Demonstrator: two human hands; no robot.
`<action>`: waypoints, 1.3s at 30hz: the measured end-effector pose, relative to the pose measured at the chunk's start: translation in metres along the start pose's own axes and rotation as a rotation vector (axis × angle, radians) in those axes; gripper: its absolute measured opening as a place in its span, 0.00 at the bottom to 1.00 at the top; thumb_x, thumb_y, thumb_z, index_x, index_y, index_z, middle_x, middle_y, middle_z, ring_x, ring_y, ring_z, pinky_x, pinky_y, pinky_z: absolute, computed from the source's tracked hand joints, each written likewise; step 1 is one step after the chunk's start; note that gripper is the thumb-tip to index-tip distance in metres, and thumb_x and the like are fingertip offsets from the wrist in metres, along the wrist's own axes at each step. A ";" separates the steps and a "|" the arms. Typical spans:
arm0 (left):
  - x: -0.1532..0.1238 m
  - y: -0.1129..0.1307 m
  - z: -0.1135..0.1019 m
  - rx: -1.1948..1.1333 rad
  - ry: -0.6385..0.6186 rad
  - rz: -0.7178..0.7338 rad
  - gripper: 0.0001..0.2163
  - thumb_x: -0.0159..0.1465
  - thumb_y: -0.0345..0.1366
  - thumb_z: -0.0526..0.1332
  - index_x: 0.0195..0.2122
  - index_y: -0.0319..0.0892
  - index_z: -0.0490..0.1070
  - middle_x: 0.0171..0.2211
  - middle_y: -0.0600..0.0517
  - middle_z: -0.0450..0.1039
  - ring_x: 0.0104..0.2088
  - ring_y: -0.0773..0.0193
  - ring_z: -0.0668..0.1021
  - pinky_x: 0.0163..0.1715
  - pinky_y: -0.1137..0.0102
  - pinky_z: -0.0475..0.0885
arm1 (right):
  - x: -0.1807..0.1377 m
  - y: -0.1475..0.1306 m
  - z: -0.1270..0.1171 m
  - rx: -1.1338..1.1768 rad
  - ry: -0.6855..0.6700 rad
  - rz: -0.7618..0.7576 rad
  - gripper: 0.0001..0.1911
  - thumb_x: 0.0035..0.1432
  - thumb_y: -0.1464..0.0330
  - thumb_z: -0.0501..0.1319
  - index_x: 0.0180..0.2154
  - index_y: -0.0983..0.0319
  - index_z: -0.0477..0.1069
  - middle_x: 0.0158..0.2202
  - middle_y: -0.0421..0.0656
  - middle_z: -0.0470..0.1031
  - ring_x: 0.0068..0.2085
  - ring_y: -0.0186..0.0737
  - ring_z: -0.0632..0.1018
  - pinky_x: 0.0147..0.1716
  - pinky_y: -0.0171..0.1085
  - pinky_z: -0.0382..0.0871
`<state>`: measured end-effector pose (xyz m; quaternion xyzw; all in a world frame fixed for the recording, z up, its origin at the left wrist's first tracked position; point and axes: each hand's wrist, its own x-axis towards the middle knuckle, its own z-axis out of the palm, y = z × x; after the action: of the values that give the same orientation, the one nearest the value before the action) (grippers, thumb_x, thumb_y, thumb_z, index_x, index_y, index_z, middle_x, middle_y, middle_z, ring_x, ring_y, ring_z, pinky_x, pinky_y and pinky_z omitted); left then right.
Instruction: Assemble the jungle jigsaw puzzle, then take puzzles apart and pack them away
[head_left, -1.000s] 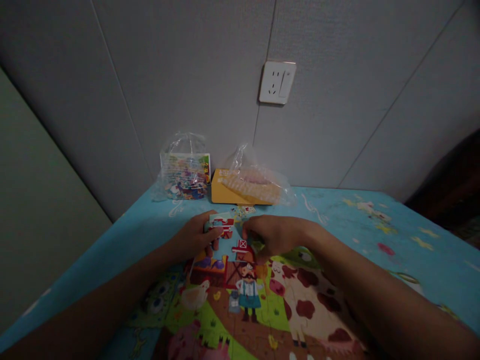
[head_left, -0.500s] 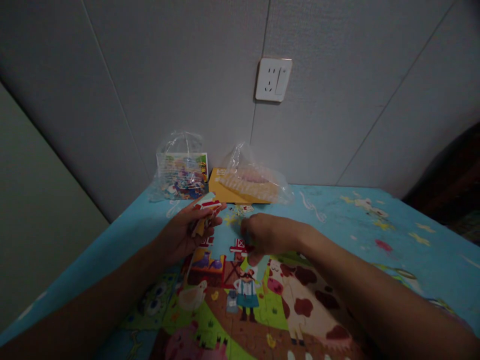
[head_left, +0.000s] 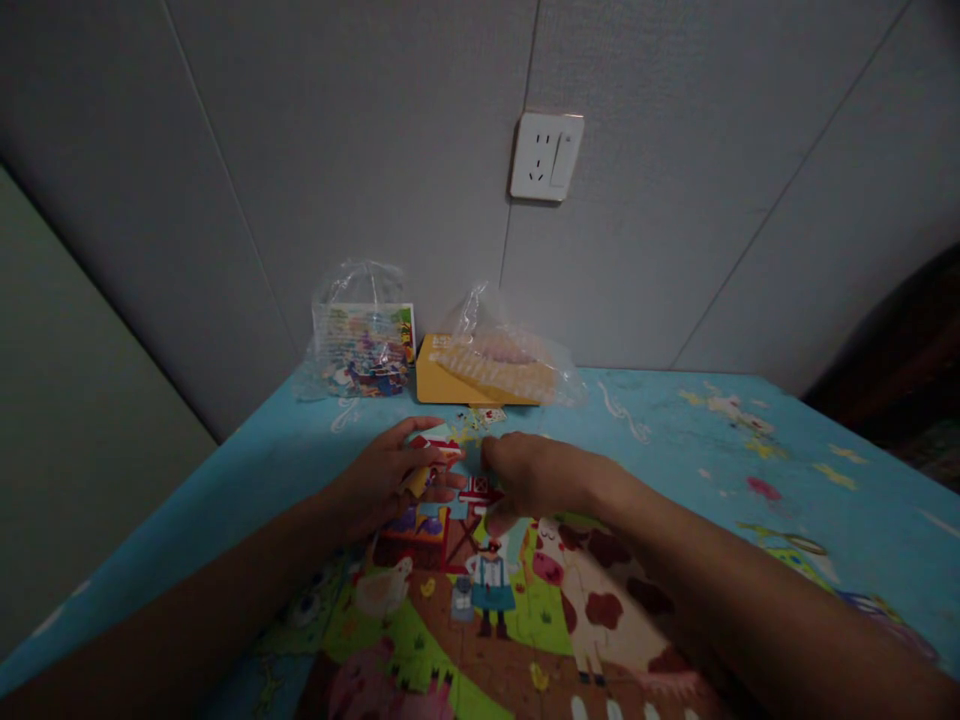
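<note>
A partly assembled farm jigsaw puzzle lies flat, showing a cow, a farmer, a hen and a pig. Above its far left edge, my left hand is closed around a few loose puzzle pieces in red, white and light blue. My right hand is down at the puzzle's far edge, beside the red barn piece. Its fingers are curled, with thumb and forefinger around a puzzle piece there that is mostly hidden.
Behind the hands, a few small loose pieces lie on the blue patterned tablecloth. A picture card in a clear bag and a yellow box under another clear bag stand against the wall. A socket sits above.
My left hand has come down and right with its pieces, nearer the puzzle's far edge and my right hand. My right hand has barely moved.
</note>
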<state>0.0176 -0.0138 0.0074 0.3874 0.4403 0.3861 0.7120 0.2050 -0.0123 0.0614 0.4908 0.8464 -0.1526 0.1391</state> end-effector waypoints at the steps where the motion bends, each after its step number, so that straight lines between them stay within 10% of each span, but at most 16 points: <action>1: 0.000 0.001 0.000 0.000 0.000 -0.008 0.23 0.60 0.25 0.63 0.55 0.43 0.59 0.37 0.46 0.78 0.31 0.56 0.84 0.29 0.67 0.80 | 0.000 0.000 -0.001 0.001 -0.017 0.011 0.30 0.43 0.55 0.73 0.45 0.67 0.77 0.41 0.53 0.78 0.38 0.47 0.78 0.30 0.36 0.64; 19: 0.002 0.000 0.001 -0.057 0.096 0.038 0.22 0.62 0.24 0.60 0.56 0.43 0.58 0.37 0.47 0.77 0.29 0.59 0.83 0.27 0.68 0.81 | 0.012 0.031 -0.010 0.371 0.060 -0.155 0.12 0.51 0.64 0.69 0.28 0.65 0.70 0.21 0.33 0.61 0.24 0.29 0.61 0.24 0.32 0.53; 24: -0.002 -0.005 0.000 -0.079 -0.117 0.043 0.16 0.65 0.38 0.61 0.53 0.43 0.65 0.41 0.46 0.77 0.35 0.57 0.83 0.37 0.60 0.81 | 0.023 0.020 0.000 0.613 0.361 -0.107 0.12 0.53 0.63 0.68 0.31 0.65 0.70 0.24 0.35 0.67 0.25 0.29 0.66 0.24 0.31 0.56; 28: -0.008 -0.005 0.002 -0.020 -0.221 0.043 0.16 0.61 0.41 0.66 0.48 0.41 0.68 0.41 0.45 0.78 0.36 0.54 0.84 0.30 0.70 0.80 | 0.015 0.007 -0.004 0.672 0.235 -0.059 0.15 0.64 0.61 0.56 0.32 0.65 0.72 0.22 0.40 0.73 0.21 0.31 0.71 0.23 0.32 0.61; 33: -0.006 -0.001 0.002 -0.028 -0.064 0.031 0.11 0.60 0.29 0.65 0.43 0.40 0.67 0.36 0.47 0.78 0.32 0.54 0.84 0.21 0.75 0.78 | -0.009 0.018 -0.017 0.106 0.210 0.024 0.14 0.57 0.62 0.63 0.41 0.66 0.76 0.38 0.51 0.79 0.40 0.46 0.79 0.38 0.39 0.68; 39: -0.005 0.001 0.001 -0.059 -0.065 -0.006 0.12 0.61 0.26 0.64 0.45 0.39 0.66 0.39 0.43 0.77 0.35 0.51 0.84 0.24 0.75 0.79 | -0.002 0.037 -0.003 -0.125 -0.069 0.120 0.41 0.36 0.57 0.75 0.51 0.68 0.70 0.49 0.57 0.74 0.48 0.57 0.76 0.43 0.45 0.70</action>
<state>0.0163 -0.0179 0.0102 0.3771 0.4064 0.3841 0.7384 0.2381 0.0051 0.0608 0.5253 0.8182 -0.1076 0.2074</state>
